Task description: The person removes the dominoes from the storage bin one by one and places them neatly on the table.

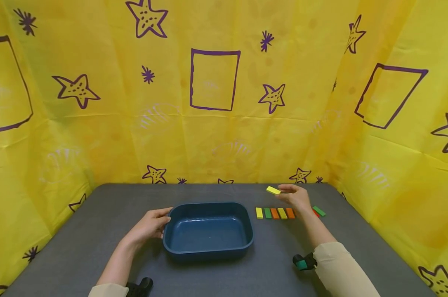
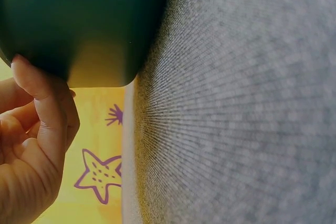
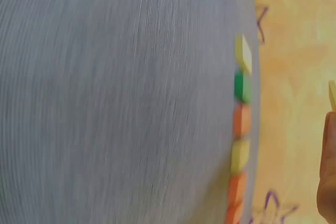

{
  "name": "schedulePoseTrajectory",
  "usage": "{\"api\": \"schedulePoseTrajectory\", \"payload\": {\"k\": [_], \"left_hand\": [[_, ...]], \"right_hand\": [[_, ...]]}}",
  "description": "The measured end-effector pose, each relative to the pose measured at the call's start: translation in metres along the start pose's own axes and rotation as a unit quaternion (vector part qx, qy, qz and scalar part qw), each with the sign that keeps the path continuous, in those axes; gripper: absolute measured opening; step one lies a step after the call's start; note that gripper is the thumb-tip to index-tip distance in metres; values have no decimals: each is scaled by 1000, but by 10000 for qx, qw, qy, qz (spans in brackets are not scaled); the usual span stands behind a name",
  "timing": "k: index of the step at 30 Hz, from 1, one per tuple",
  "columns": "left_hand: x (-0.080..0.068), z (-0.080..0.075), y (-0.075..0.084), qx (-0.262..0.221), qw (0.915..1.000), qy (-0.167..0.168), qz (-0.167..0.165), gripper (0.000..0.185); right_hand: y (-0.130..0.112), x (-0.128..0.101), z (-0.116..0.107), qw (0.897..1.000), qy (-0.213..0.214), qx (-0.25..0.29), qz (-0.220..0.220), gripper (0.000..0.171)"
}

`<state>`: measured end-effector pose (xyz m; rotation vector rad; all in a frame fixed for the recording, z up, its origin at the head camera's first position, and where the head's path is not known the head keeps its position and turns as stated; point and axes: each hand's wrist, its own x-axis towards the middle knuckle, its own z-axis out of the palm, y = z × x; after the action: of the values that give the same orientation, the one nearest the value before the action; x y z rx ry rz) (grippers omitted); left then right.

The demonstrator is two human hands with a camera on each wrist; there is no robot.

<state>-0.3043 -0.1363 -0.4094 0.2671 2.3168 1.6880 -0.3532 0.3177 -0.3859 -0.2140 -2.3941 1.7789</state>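
My left hand [image 1: 147, 225] grips the left end of a dark blue rectangular tub [image 1: 209, 255], thumb at the rim and fingers against the outer wall. From the left wrist view, the curled fingers [image 2: 44, 106] press on the tub's side [image 2: 94, 19]. Farther right, my right hand [image 1: 295, 198] pinches a small yellow block [image 1: 273, 190] by one end, above the table. Under and beside that hand runs a row of small flat blocks: yellow [image 1: 259, 213], green [image 1: 267, 213], orange [image 1: 274, 213], another yellow [image 1: 282, 213] and another orange [image 1: 290, 213].
Beyond the right forearm lie a green block [image 1: 319, 211] and a red block [image 1: 316, 213], partly hidden by the arm. The dark grey table [image 1: 216, 278] is enclosed by yellow cloth [image 1: 216, 136] with purple drawings. Each wrist wears a black device [image 1: 305, 261].
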Motion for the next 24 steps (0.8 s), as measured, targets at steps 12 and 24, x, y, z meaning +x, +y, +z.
{"api": "schedulePoseTrajectory", "payload": {"k": [12,24], "left_hand": [[0,-1,0,-6,10000,-57,-26,56],[0,0,2,-29,10000,-45,-47,55]], "right_hand": [[38,4,-69,9915,1184,147,518,53],[64,0,-106,9717,1827,1116,994,24]]}}
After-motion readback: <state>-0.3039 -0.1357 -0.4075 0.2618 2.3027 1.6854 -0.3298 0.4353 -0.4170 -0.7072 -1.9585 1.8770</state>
